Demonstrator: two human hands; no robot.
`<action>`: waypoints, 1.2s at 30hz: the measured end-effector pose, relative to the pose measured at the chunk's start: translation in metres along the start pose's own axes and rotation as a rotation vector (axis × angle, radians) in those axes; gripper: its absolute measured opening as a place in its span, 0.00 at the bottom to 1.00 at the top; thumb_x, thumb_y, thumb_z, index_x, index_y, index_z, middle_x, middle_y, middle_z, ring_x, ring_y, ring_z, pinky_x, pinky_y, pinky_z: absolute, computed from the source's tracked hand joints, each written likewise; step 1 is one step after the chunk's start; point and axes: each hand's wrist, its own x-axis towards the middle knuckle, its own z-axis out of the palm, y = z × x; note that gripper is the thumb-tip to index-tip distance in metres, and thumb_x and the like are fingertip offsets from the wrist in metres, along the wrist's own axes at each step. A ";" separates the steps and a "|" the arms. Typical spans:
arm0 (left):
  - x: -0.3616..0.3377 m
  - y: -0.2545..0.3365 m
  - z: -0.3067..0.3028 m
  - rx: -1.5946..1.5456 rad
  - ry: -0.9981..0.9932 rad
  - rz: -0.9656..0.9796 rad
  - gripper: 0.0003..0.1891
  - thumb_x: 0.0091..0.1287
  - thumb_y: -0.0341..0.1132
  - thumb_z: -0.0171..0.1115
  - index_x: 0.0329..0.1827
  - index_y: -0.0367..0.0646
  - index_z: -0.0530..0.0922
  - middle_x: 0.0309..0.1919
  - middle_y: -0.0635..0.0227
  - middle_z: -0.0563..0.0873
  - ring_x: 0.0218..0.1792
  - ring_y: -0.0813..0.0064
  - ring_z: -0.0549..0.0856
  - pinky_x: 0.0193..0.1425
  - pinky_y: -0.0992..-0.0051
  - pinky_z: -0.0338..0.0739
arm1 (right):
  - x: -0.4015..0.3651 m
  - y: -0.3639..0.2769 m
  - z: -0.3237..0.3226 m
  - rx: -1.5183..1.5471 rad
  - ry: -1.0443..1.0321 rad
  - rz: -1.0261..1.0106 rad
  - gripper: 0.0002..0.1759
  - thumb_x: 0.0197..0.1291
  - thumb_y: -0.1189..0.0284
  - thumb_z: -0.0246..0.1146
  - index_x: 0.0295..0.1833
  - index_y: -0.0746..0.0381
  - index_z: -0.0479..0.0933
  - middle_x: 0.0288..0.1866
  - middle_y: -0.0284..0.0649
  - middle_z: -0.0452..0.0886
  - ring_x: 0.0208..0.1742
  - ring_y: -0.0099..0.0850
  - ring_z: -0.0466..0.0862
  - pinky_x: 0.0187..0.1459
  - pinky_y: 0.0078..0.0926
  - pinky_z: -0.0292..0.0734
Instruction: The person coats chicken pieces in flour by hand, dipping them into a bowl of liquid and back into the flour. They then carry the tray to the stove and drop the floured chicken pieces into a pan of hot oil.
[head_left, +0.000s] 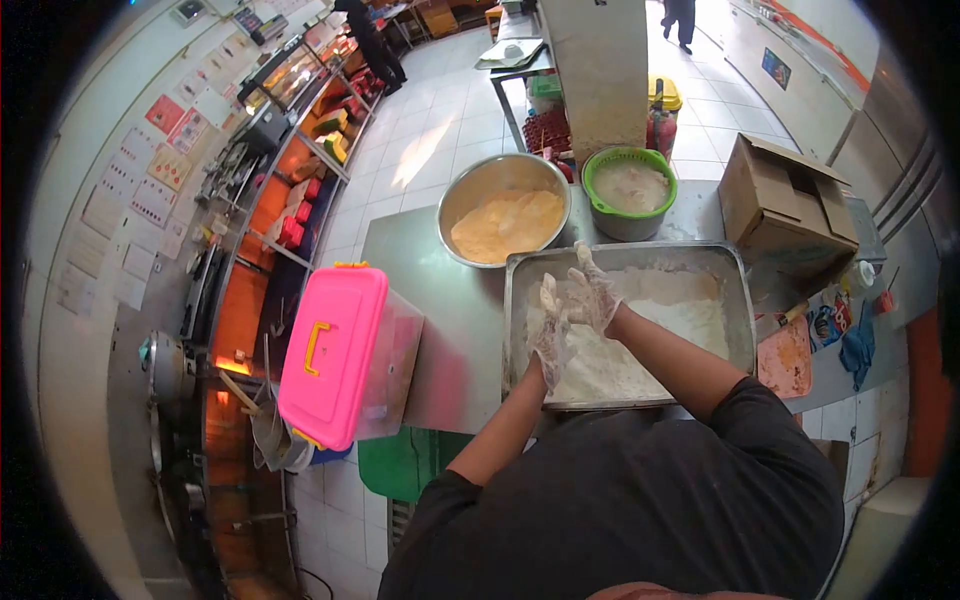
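Note:
My left hand (550,335) and my right hand (594,298) wear clear plastic gloves dusted with white powder. Both hover over the left part of a metal tray (749,330) and sit close together, fingers stretched out. Nothing is visibly held in either one. White flour-like powder (640,352) covers much of the tray's bottom. Just beyond the tray, a steel bowl (452,192) contains flat orange-yellow pieces in liquid, perhaps meat. Beside it, a green basket (668,180) sits in a round pot, with pale, floury contents.
A pink-lidded plastic box (335,355) stands at the table's left. On the right are an open cardboard box (785,205), a pinkish tray (786,358) and a blue cloth (857,352). A pillar (597,80) rises behind the table. Two people stand farther off.

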 end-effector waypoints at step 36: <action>-0.055 0.040 0.057 1.559 -0.422 0.740 0.09 0.68 0.40 0.50 0.42 0.53 0.80 0.29 0.67 0.81 0.33 0.65 0.81 0.36 0.62 0.74 | 0.042 0.030 -0.062 0.389 -0.003 0.060 0.47 0.59 0.36 0.53 0.72 0.59 0.58 0.69 0.46 0.66 0.61 0.47 0.72 0.61 0.49 0.68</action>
